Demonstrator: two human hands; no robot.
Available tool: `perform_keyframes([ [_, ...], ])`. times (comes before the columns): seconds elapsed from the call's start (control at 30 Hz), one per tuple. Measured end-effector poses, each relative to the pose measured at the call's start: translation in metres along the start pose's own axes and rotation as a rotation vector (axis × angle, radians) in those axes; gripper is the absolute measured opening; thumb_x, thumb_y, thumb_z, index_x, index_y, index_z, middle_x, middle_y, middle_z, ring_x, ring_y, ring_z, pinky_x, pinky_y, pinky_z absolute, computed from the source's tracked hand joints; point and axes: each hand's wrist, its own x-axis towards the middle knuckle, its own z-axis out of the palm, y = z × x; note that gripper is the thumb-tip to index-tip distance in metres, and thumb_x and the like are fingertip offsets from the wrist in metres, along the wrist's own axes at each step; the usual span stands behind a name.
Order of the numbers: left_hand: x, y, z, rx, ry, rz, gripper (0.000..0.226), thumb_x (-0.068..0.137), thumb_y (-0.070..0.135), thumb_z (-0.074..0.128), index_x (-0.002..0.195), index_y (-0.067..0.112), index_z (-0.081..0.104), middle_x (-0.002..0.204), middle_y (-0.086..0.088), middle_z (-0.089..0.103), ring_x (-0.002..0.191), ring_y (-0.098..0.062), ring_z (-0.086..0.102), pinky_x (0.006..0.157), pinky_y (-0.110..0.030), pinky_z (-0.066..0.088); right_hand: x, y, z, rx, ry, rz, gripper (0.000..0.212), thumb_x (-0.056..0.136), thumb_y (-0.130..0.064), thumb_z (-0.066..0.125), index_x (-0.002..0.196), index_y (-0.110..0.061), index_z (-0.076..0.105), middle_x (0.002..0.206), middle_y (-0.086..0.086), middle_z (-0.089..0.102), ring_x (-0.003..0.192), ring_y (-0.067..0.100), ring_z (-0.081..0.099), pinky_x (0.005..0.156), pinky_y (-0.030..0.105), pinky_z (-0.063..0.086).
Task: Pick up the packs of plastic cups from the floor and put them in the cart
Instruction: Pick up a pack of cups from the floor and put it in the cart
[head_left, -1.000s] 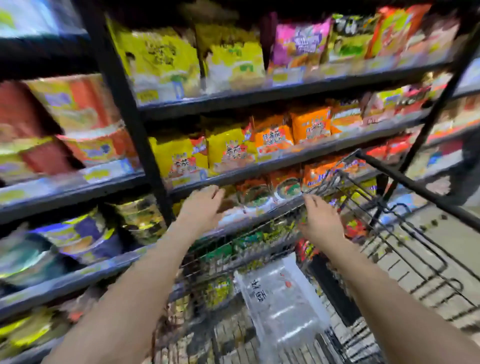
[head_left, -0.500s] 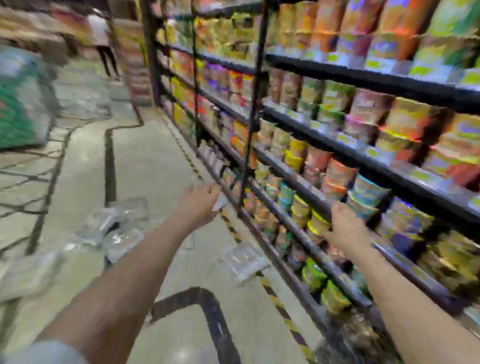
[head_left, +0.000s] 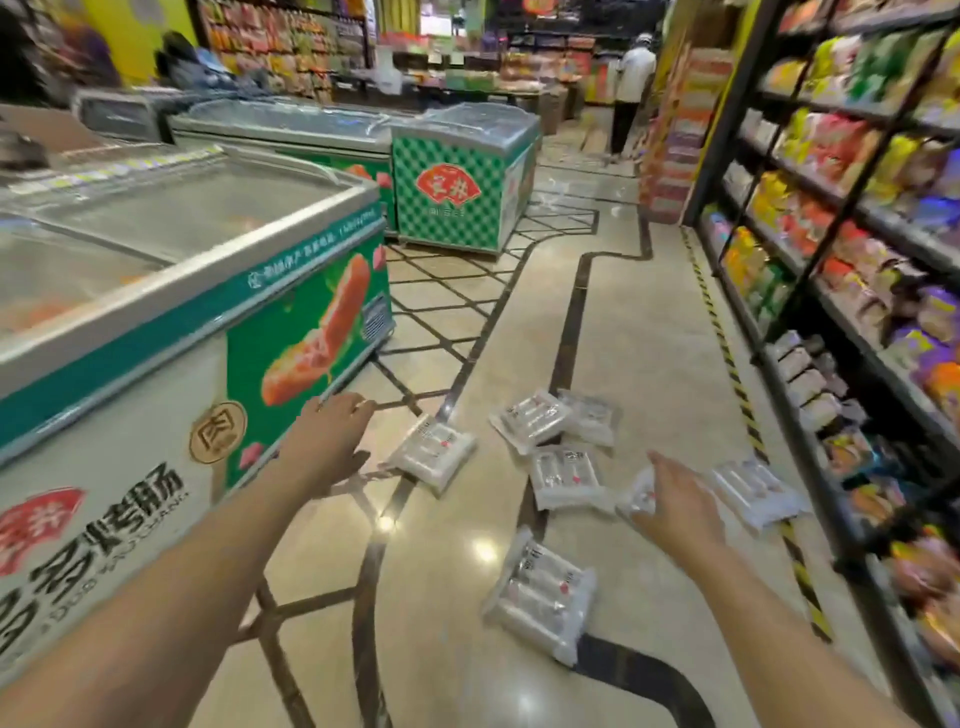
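Both bare forearms were stretched forward and down over the glossy beige tiled floor. The left hand was held palm down, fingers loosely spread, empty. The right hand was also open, nothing gripped, hovering above the clear flat packs of plastic cups, which lay scattered between the green-sided chest freezer and the black snack shelving.

The packs of plastic cups are showing clear white with small red marks. The floor is showing glossy beige with dark lines. The freezer is wearing a green-white diamond pattern.
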Motion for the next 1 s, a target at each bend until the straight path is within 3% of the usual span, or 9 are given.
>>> perform_keyframes([
  [0.17,0.072,-0.074,0.044,-0.009,-0.081,-0.045,0.065,0.088,0.037,0.052,0.143,0.014,0.027,0.148,-0.009,0.034,0.135,-0.027,0.036,0.109,-0.041,0.031,0.095,-0.096,0.044,-0.019,-0.114,-0.086,0.075,0.084,-0.024,0.064,0.146,-0.014,0.022,0.151,0.006,0.031,0.135,0.024,0.038,0.103,0.038,0.038],
  [0.5,0.323,-0.152,0.15,-0.164,-0.194,-0.1,0.065,0.088,0.036,0.053,0.143,0.013,0.028,0.147,-0.009,0.036,0.133,-0.028,0.039,0.107,-0.041,0.034,0.37,-0.206,0.126,-0.055,-0.232,-0.108,0.071,0.081,-0.025,0.069,0.139,-0.009,0.032,0.14,0.013,0.046,0.126,0.03,0.046,0.095,0.039,0.043],
  [0.73,0.477,-0.162,0.259,-0.401,-0.301,-0.252,0.063,0.086,0.038,0.057,0.139,0.012,0.035,0.137,-0.012,0.046,0.123,-0.03,0.049,0.1,-0.041,0.042,0.551,-0.276,0.214,-0.114,-0.36,-0.183,0.073,0.082,-0.024,0.066,0.143,-0.009,0.028,0.141,0.014,0.042,0.125,0.032,0.047,0.095,0.039,0.043],
  [0.87,0.545,-0.154,0.351,-0.526,-0.378,-0.325,0.06,0.087,0.035,0.055,0.138,0.009,0.037,0.137,-0.014,0.045,0.124,-0.031,0.047,0.099,-0.04,0.04,0.641,-0.305,0.294,-0.17,-0.446,-0.24,0.076,0.083,-0.023,0.066,0.145,-0.011,0.024,0.146,0.014,0.037,0.132,0.031,0.041,0.107,0.041,0.034],
  [1.0,0.597,-0.133,0.442,-0.798,-0.457,-0.619,0.053,0.087,0.033,0.055,0.134,0.01,0.04,0.134,-0.013,0.045,0.124,-0.031,0.046,0.098,-0.04,0.041,0.716,-0.318,0.39,-0.202,-0.499,-0.264,0.075,0.085,-0.025,0.065,0.146,-0.012,0.024,0.149,0.011,0.034,0.135,0.03,0.038,0.105,0.043,0.035],
])
